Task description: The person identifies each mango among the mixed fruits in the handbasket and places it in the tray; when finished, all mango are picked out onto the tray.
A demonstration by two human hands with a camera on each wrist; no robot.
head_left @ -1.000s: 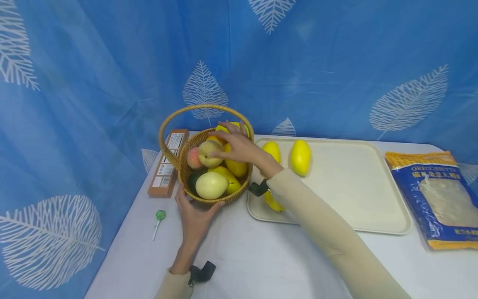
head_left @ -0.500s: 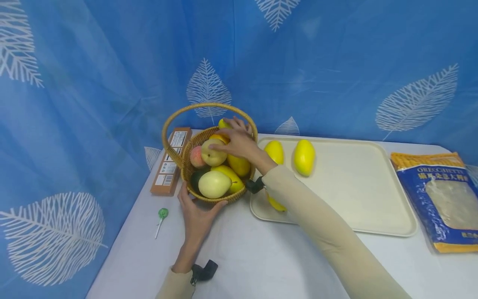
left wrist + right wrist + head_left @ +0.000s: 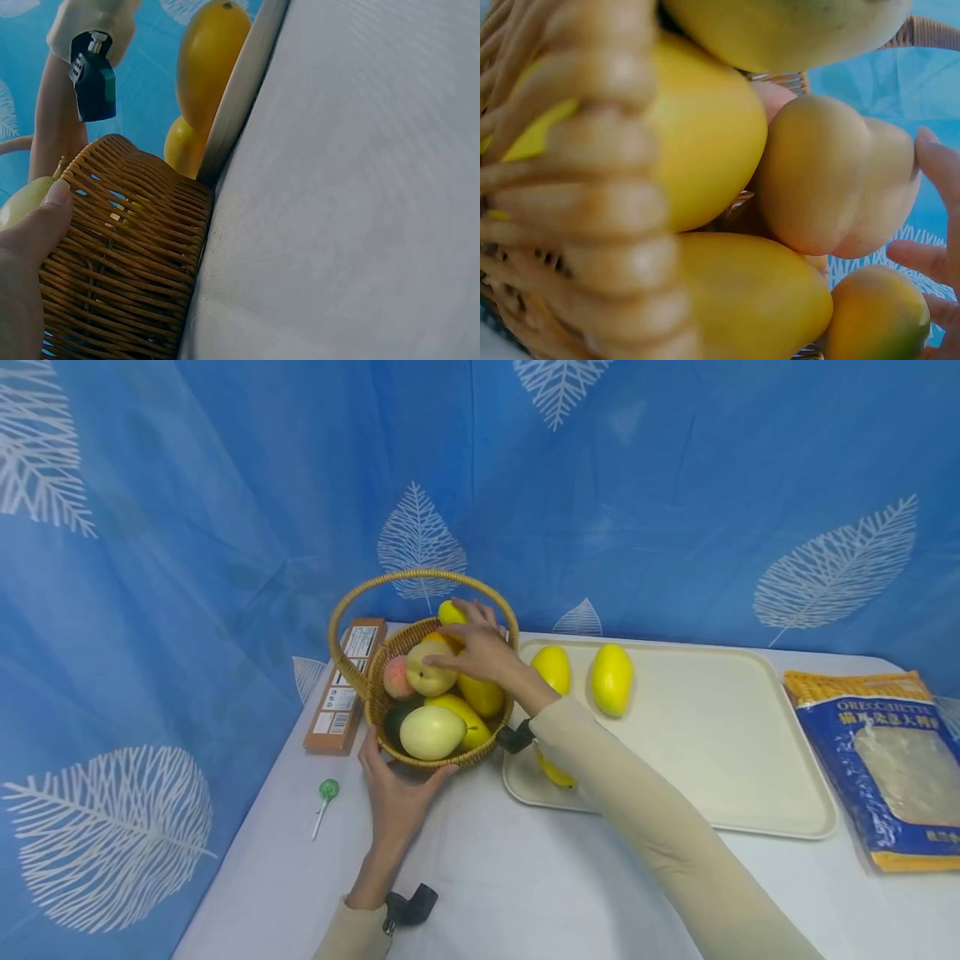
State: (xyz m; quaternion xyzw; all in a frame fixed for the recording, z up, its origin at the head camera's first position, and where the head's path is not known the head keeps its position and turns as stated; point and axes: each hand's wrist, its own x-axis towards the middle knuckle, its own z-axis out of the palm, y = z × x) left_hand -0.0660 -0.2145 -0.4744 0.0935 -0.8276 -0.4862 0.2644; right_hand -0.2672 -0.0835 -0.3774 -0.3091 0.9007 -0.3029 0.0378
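My left hand (image 3: 400, 802) grips the front rim of a wicker basket (image 3: 124, 262), thumb on the rim in the left wrist view. Inside lie a pale green pear (image 3: 432, 732), a yellow pear (image 3: 468, 727), a peach (image 3: 431, 669), a pinkish fruit (image 3: 399, 677), a dark green fruit (image 3: 397, 714) and mangoes (image 3: 742, 292). Over the back right of the basket reaches my right hand (image 3: 480, 647). Its thumb touches the peach; the other fingers spread beside a yellow fruit (image 3: 451, 612) at the back, partly hidden by them.
Right of the basket, a cream tray (image 3: 705, 735) bears two mangoes (image 3: 612, 680) and a partly hidden yellow fruit (image 3: 557, 771). A pasta bag (image 3: 885, 768) lies far right. Left are a brown box (image 3: 341, 693) and a green lollipop (image 3: 327, 789). The basket's tall handle (image 3: 423, 574) arches overhead.
A second ago more of the yellow fruit showed between my right fingers; since then that hand has shifted slightly and the fruit shows less. The left hand keeps its place on the basket.
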